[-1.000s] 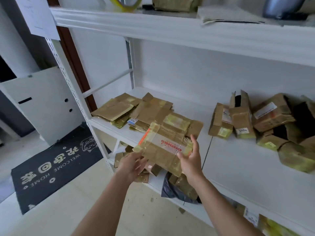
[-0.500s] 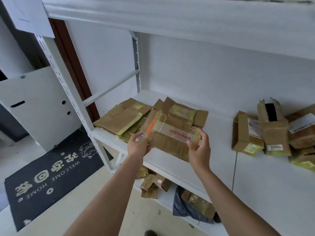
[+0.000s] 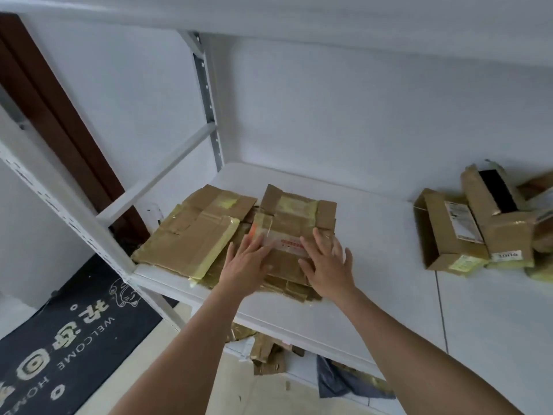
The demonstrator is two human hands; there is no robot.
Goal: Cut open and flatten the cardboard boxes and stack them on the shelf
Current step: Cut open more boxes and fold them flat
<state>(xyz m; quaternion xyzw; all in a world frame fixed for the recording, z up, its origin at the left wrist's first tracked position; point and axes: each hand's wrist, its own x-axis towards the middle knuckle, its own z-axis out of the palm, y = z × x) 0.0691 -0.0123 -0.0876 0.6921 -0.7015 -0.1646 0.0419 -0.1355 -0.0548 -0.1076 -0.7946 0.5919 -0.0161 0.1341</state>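
Observation:
A flattened brown box with clear tape and a red-printed strip (image 3: 285, 235) lies on top of a pile of flattened cardboard (image 3: 191, 235) at the left end of the white shelf (image 3: 374, 265). My left hand (image 3: 245, 265) and my right hand (image 3: 327, 266) lie side by side on this top piece, fingers spread and straight, pressing it down. Neither hand holds anything. Several intact taped boxes (image 3: 466, 232) are heaped at the shelf's right end, one with its end open.
The shelf above overhangs closely. A white perforated upright (image 3: 59, 202) and a cross rail bound the left side. On the lower shelf lie cardboard scraps (image 3: 266, 351) and a dark bag (image 3: 344, 381). A black welcome mat (image 3: 62, 351) covers the floor at left.
Both hands carried the flattened box forward from in front of the shelf, laid it on the pile, let go and now press on it with flat fingers. The view has moved closer.

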